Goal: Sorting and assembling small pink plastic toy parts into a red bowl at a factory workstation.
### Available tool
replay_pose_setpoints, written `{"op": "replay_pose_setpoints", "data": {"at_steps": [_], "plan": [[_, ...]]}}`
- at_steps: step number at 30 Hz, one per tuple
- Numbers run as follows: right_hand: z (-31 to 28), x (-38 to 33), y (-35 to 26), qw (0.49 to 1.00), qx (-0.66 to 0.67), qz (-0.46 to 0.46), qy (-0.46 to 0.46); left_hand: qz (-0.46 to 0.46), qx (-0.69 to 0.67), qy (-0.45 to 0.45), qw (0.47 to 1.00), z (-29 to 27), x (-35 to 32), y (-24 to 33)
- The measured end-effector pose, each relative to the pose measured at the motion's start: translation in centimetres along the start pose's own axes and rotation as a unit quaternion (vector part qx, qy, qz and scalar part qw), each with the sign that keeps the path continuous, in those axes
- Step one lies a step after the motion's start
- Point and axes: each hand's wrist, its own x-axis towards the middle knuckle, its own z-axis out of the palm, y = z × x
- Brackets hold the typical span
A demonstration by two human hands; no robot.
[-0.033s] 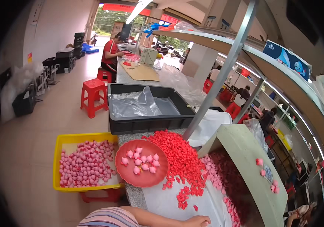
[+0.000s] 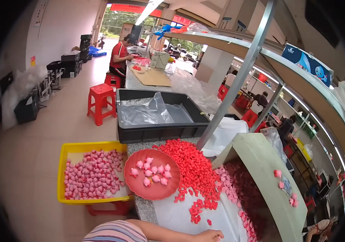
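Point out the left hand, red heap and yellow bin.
Left hand [image 2: 208,236], head view: back of the hand.
Red heap [image 2: 188,163], head view: middle of the heap.
Yellow bin [image 2: 61,173], head view: left wall.

Daylight is pouring through the doorway [image 2: 118,23]; tube light [image 2: 150,11] is glowing. Plastic sheeting [image 2: 143,113] is glaring; shadow is filling the pale-green box [image 2: 263,163] near the counter's [image 2: 145,210] right edge. Red pieces [image 2: 188,165] are reading sharp. Fisheye is bending the shelf [image 2: 225,45]; corners are going black.

Short sleeve [image 2: 115,233], pink, white and blue-grey stripes, thin and broad, bare forearm [image 2: 166,232]
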Motion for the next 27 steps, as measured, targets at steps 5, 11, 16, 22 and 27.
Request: {"op": "replay_pose_setpoints", "data": {"at_steps": [5, 11, 16, 22, 27], "plan": [[-3.9, 0.7, -3.5, 0.985, -0.098, 0.017, 0.139, -0.143, -0.249, -0.071, 0.955, -1.9, -2.5, 0.7], [-8.4, 2.6, -6.4, 0.969, 0.01, 0.24, -0.051, -0.102, -0.297, -0.077, 0.946, -2.0, -3.9, 2.2], [-7.8, 3.4, -4.9, 0.901, 0.275, 0.335, -0.033, -0.18, -0.405, -0.14, 0.885, -2.7, -4.8, 2.3], [-7.3, 8.4, -7.3, 0.574, 0.746, 0.338, -0.009, -0.132, -0.471, -0.07, 0.869, -7.4, -5.7, 6.9], [-7.3, 11.2, -10.0, 0.474, 0.839, 0.23, -0.132, -0.064, -0.373, -0.001, 0.926, -9.2, -6.8, 8.5]]}}
